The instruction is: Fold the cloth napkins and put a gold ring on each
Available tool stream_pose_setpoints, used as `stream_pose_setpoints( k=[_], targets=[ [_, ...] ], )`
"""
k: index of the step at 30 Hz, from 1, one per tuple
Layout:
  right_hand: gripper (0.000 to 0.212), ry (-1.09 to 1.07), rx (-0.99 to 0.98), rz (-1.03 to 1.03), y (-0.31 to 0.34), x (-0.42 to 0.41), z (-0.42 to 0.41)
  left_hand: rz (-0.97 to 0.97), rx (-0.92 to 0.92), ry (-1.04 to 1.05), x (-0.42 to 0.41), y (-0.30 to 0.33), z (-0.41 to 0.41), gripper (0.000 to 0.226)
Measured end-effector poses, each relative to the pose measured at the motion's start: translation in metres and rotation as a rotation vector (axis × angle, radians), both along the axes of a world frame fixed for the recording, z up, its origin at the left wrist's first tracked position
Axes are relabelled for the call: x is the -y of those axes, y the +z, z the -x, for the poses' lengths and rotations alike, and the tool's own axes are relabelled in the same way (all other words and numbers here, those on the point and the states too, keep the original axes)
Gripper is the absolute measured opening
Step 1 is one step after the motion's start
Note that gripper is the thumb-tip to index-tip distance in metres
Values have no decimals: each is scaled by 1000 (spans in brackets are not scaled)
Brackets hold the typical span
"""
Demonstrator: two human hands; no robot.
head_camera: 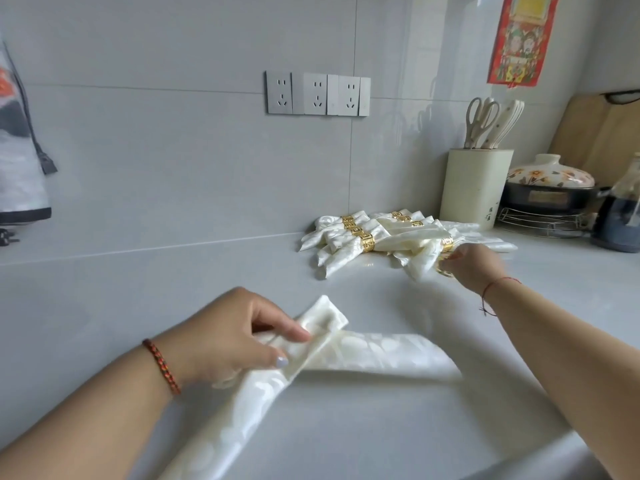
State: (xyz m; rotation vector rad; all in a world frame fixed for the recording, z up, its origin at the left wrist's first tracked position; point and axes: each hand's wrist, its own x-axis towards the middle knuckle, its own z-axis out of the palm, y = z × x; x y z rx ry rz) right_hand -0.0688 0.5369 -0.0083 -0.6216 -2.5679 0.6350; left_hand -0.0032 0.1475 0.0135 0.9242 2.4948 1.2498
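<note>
Fingers (294, 332) pinch glossy folded napkin (363, 351); right hand (472, 266) grips gold ring (444, 271).

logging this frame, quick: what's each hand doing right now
Left hand: pinching the folded napkin at its crossing.
Right hand: fingers curled round a gold ring at the ringed napkin pile.
</note>
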Motion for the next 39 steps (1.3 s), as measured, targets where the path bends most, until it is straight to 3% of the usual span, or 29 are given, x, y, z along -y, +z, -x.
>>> stream_pose_setpoints(
  k=[4, 7, 12, 17, 23, 32, 39],
  targets=[
    [32, 332, -237, 538, 22, 59, -3, -13, -57, 109, 36, 11, 16, 38],
    [35, 588, -187, 708, 38, 103, -5, -73, -30, 196, 64, 6, 22, 41],
    [28, 825, -121, 1004, 32, 138, -4, -207, -16, 298, 88, 0, 28, 38],
    [41, 897, 52, 878, 13, 120, -11, -261, -50, 316, 94, 5, 30, 38],
    [47, 890, 156, 570, 10, 110, -10, -267, -63, 308, 93, 3, 31, 39],
    [43, 933, 151, 534, 13, 124, -17, -204, -89, 270, 88, 3, 28, 38],
    [47, 993, 197, 553, 13, 131, -22, -73, -127, 211, 82, 4, 22, 53]
  ],
)
